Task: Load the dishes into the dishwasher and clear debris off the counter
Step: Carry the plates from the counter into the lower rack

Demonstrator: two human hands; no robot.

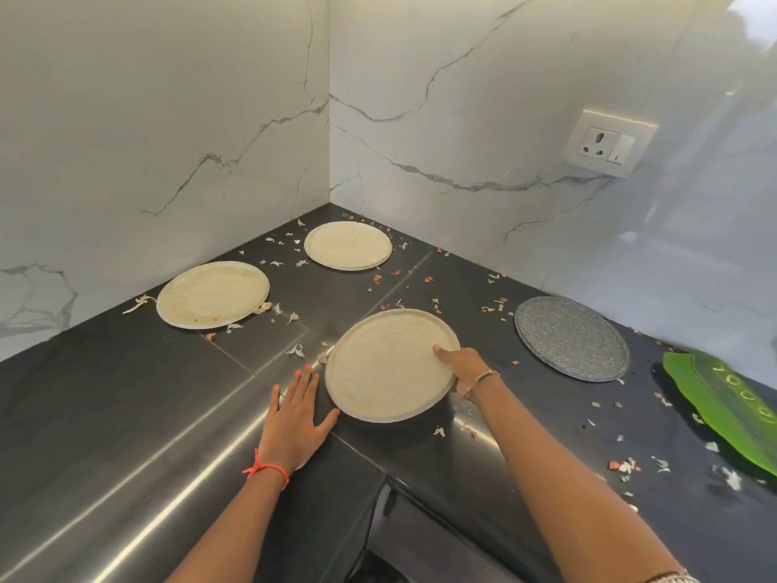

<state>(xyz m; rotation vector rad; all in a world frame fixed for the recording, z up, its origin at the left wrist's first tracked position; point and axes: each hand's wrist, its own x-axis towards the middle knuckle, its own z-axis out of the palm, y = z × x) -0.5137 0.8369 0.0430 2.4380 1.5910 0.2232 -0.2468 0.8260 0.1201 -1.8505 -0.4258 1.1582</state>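
Observation:
A cream plate (387, 368) near the middle of the dark counter (126, 393) is tilted, its right edge gripped by my right hand (464, 368), thumb on top. My left hand (296, 418) lies flat on the counter just left of that plate, fingers spread, thumb near its rim. Two more cream plates lie flat: a large one (212, 294) at the left and a smaller one (348, 245) in the back corner. A grey speckled plate (572, 337) lies at the right. Bits of debris (296, 351) are scattered over the counter.
White marble walls meet in a corner behind the plates. A wall socket (609, 143) sits on the right wall. A green banana leaf (727, 406) lies at the far right. The counter's front edge turns a corner below my arms.

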